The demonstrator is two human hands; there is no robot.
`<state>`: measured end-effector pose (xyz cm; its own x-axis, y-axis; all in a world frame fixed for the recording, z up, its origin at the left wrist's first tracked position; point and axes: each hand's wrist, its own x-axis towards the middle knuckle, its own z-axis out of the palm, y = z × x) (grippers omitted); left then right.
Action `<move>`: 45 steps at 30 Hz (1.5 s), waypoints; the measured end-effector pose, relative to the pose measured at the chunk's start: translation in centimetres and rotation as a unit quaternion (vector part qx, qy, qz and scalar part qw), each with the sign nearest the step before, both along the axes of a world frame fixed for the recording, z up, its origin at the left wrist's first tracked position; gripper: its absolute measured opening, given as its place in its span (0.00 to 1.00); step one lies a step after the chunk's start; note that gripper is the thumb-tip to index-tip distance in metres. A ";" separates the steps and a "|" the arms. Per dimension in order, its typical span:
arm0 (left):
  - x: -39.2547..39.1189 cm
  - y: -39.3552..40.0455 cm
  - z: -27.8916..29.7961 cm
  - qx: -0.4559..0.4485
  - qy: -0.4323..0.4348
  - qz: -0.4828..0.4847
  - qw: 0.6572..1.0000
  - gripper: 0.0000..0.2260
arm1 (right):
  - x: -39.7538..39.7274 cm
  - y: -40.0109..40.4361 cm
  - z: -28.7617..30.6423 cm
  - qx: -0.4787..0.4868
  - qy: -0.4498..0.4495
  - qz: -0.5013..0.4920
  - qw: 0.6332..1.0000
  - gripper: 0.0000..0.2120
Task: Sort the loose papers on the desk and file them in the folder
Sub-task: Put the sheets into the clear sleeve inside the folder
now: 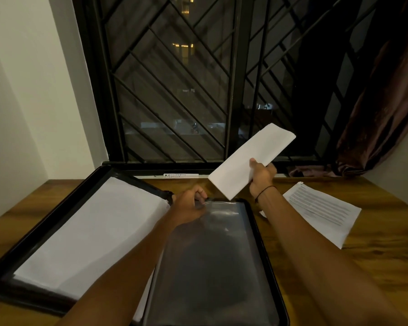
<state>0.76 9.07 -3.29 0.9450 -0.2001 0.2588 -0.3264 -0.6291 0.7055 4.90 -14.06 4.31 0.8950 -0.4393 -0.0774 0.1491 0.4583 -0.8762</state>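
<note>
Where the wooden desk (375, 267) meets a barred window (174, 78), a folder (212, 267) lies open.

L hand (190, 203) pinching, R hand (262, 175) gripping.

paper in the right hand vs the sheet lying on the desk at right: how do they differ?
The held paper is up off the desk, gripped by the right hand; the printed sheet lies flat on the desk, untouched. The held paper's visible face looks blank; the printed sheet shows lines of text. The held paper appears narrower, perhaps folded; the printed sheet looks full-width. Both are white.
</note>
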 end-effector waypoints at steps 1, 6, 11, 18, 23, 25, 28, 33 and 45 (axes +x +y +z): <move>0.1 -0.1 0.2 -0.019 -0.004 0.006 1.000 0.16 | 0.4 0.5 0.2 -0.001 -0.004 0.002 1.000 0.20; 1.0 0.1 0.5 -0.084 -0.011 0.000 0.996 0.27 | 2.0 2.6 0.8 -0.004 -0.032 0.016 0.999 0.20; 1.6 1.2 0.7 0.062 -0.033 0.045 0.997 0.15 | 3.1 4.1 1.4 -0.007 -0.036 0.036 0.999 0.20; 2.1 1.4 -0.2 0.078 -0.026 -0.001 0.997 0.10 | 4.3 5.9 0.9 -0.035 -0.030 0.061 0.997 0.20; 2.4 1.7 -0.3 0.075 -0.031 0.020 0.996 0.10 | 4.6 6.1 -0.3 -0.090 -0.004 0.098 0.991 0.19; 2.5 1.8 -0.5 0.069 -0.035 0.039 0.996 0.12 | 4.7 6.1 -0.9 -0.123 0.003 0.116 0.986 0.19; 2.3 2.0 -0.4 0.040 -0.043 0.060 0.996 0.13 | 4.9 5.8 -1.5 -0.175 0.021 0.130 0.976 0.20; 2.6 2.5 -0.1 -0.044 -0.048 0.064 0.996 0.13 | 5.6 4.9 -2.2 -0.248 0.031 0.183 0.951 0.26; 3.2 1.9 0.9 -0.235 0.010 0.043 0.971 0.15 | 3.9 4.8 -3.5 -0.185 0.067 0.427 0.883 0.29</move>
<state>3.99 10.95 -2.40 0.9588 0.0159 0.2836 -0.2698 -0.2608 0.9269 8.77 -9.29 0.76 0.9059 0.3734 -0.1998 -0.2282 0.0330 -0.9730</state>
